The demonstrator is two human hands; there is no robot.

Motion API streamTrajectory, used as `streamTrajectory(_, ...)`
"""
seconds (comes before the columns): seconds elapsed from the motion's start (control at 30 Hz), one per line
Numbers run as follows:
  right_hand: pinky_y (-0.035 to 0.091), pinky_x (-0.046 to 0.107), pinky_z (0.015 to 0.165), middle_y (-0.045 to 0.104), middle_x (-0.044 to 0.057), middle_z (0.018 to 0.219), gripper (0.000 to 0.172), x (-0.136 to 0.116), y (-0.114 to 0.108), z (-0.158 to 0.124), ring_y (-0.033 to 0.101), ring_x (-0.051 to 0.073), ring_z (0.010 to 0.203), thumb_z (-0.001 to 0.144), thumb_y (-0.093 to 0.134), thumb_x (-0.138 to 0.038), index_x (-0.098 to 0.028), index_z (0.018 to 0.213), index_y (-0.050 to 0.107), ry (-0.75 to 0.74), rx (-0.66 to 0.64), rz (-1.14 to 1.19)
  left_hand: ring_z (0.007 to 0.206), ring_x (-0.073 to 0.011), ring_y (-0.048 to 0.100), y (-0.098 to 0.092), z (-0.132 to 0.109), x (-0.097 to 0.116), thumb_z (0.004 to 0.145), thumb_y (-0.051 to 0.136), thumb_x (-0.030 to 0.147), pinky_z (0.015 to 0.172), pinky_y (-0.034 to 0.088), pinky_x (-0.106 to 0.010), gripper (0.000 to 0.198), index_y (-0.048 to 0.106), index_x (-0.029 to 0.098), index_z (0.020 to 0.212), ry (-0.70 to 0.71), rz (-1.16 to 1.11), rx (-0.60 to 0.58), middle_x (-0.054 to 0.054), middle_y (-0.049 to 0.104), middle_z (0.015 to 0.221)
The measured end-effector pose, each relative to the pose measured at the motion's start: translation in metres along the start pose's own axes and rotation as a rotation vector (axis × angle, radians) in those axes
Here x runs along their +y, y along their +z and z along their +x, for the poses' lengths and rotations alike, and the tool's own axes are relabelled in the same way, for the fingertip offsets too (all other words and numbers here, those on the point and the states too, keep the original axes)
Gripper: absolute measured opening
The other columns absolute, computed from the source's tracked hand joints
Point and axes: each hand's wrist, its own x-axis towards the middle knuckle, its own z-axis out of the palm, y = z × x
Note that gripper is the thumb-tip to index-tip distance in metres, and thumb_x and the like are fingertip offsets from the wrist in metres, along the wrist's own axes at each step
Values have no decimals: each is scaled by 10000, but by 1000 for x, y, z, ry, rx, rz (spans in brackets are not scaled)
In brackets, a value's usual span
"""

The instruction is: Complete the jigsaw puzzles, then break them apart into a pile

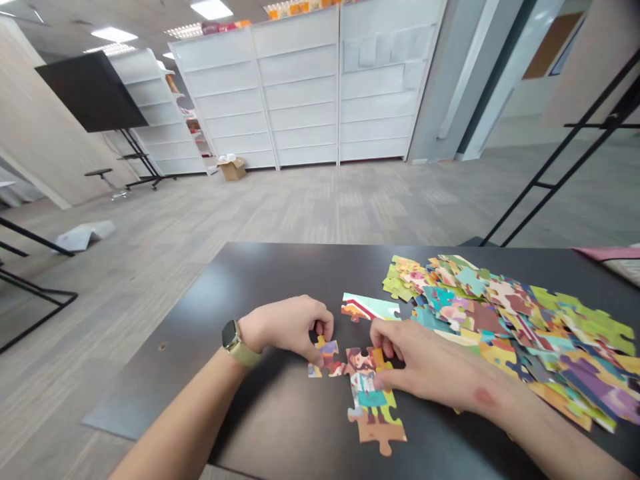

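My left hand [295, 327], with a watch on its wrist, pinches a small purple and orange puzzle piece [330, 357] against the dark table. Just right of it lies a larger puzzle section [370, 397] showing a bearded figure in a teal apron; the two pieces are very close, and I cannot tell whether they interlock. Thumb and fingers of my right hand [405, 353] grip this section's upper right edge. Above the hands sits a separate puzzle piece [370, 307] with a red and white diagonal stripe.
A heap of mixed puzzle pieces [500, 313] covers the right side of the black table [200, 333]. Past the table are carpeted floor, white shelving [300, 93], a cardboard box [233, 169], a screen on a stand [93, 90], and a black metal frame [550, 180] at right.
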Motion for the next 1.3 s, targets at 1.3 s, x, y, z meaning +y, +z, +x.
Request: streamTrajectory(1.3,489,287,851,598,9,1037,100,0,12,-10,614,173,961,843,733,-268,-290,938,753,-129,-3,157,709,-133,600,-2,-8,-14,595,838,244,601,442,-184,360,670,203,911,-127,-93,34,32,637,806)
